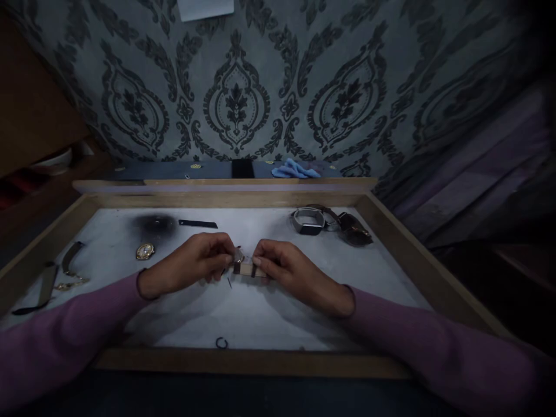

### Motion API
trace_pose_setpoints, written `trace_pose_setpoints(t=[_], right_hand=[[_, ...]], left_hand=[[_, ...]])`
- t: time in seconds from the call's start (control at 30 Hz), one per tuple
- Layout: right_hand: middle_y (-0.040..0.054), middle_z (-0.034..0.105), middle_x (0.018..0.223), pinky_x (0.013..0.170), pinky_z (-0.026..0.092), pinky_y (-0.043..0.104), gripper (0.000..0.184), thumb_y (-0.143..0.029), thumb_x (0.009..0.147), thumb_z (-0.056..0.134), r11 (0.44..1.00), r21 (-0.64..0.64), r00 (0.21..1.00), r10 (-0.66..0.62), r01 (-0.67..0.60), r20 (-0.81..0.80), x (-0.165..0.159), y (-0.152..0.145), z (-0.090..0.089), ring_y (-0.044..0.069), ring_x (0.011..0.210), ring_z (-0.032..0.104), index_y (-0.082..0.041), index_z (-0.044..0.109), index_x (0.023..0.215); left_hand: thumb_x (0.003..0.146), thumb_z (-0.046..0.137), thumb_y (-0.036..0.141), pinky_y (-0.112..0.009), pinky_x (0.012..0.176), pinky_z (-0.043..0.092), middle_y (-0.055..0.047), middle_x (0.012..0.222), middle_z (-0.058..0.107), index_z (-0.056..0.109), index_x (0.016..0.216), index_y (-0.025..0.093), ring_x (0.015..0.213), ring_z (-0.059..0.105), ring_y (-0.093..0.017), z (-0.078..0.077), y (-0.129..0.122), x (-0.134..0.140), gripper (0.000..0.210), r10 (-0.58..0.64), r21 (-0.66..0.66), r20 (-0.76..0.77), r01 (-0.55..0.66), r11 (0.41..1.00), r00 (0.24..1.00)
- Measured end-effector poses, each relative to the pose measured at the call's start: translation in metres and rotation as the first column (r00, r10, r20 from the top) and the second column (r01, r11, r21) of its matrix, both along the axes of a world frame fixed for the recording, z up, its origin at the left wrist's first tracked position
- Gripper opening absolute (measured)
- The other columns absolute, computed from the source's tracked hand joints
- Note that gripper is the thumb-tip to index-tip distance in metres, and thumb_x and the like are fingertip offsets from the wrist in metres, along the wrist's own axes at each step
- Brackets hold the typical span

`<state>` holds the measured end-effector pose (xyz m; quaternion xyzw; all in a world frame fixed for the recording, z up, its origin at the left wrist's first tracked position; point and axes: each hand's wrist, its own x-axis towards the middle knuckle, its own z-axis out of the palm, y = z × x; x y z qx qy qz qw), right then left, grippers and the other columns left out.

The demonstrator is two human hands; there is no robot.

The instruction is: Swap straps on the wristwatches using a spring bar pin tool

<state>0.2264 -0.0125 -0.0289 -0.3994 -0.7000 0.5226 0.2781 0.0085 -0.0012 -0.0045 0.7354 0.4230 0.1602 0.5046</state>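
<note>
Both hands meet over the middle of the white-lined tray. The fingers of my left hand are pinched on a small silver watch. Just below the watch lies a beige block-like piece with dark brown bands, and whether the two are joined I cannot tell. My right hand closes its thumb and fingers on the right end of that beige piece. A thin dark pin-like sliver shows beneath my left fingers. The fingertips partly hide what they hold.
The tray has a raised wooden rim. On the left lie a gold watch case and watch straps. A black flat strip lies behind. Several watches sit back right. A dark ring is in front; a blue cloth lies beyond.
</note>
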Motion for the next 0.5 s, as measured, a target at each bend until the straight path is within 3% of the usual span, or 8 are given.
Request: trace_pose_setpoints(t=[0.1, 0.2, 0.3, 0.4, 0.5], right_hand=[[-0.0001, 0.054, 0.07, 0.055, 0.045, 0.025, 0.02, -0.035, 0.086, 0.056, 0.998, -0.064, 0.998, -0.016, 0.012, -0.058, 0.002, 0.003, -0.003, 0.013, 0.061, 0.055, -0.018, 0.054, 0.076], [-0.0007, 0.053, 0.069, 0.055, 0.044, 0.025, 0.023, -0.039, 0.085, 0.056, 0.997, -0.074, 0.997, -0.025, 0.02, -0.072, 0.003, 0.005, -0.004, 0.012, 0.06, 0.054, -0.017, 0.054, 0.076], [-0.0008, 0.053, 0.067, 0.055, 0.044, 0.025, 0.023, -0.038, 0.086, 0.056, 0.997, -0.068, 0.997, -0.029, 0.023, -0.078, 0.002, 0.005, -0.005, 0.012, 0.059, 0.054, -0.017, 0.054, 0.076], [-0.0005, 0.055, 0.066, 0.054, 0.044, 0.024, 0.022, -0.036, 0.087, 0.056, 0.998, -0.052, 0.997, -0.04, 0.036, -0.073, 0.001, 0.004, -0.006, 0.012, 0.059, 0.054, -0.017, 0.054, 0.075], [-0.0008, 0.057, 0.064, 0.054, 0.042, 0.023, 0.019, -0.031, 0.089, 0.054, 0.999, -0.011, 0.998, -0.045, 0.045, -0.051, 0.001, 0.002, -0.005, 0.011, 0.058, 0.053, -0.018, 0.054, 0.076]], left_hand=[[0.086, 0.052, 0.016, -0.024, 0.061, 0.038, 0.0, 0.077, 0.061, 0.063, 0.085, 0.017, 0.068, 0.054, -0.012, 0.005, -0.002, -0.007, 0.012, -0.055, 0.337, -0.252, 0.141, 0.931, 0.966], [0.086, 0.051, 0.015, -0.024, 0.065, 0.038, -0.001, 0.079, 0.062, 0.065, 0.086, 0.017, 0.07, 0.055, -0.012, 0.007, -0.003, -0.008, 0.014, -0.094, 0.366, -0.298, 0.205, 0.908, 0.95], [0.086, 0.052, 0.018, -0.023, 0.062, 0.039, 0.0, 0.074, 0.062, 0.066, 0.086, 0.016, 0.067, 0.054, -0.011, 0.009, -0.004, -0.005, 0.014, -0.079, 0.259, -0.225, 0.138, 0.956, 0.971], [0.085, 0.056, 0.026, -0.02, 0.055, 0.038, 0.003, 0.065, 0.057, 0.064, 0.084, 0.015, 0.058, 0.052, -0.009, 0.009, -0.005, -0.001, 0.014, -0.055, 0.035, -0.1, 0.058, 0.998, 0.993], [0.083, 0.059, 0.034, -0.017, 0.042, 0.031, 0.004, 0.056, 0.056, 0.06, 0.077, 0.015, 0.045, 0.046, -0.006, 0.006, -0.006, 0.002, 0.02, 0.003, -0.225, 0.02, 0.001, 0.974, 1.0]])
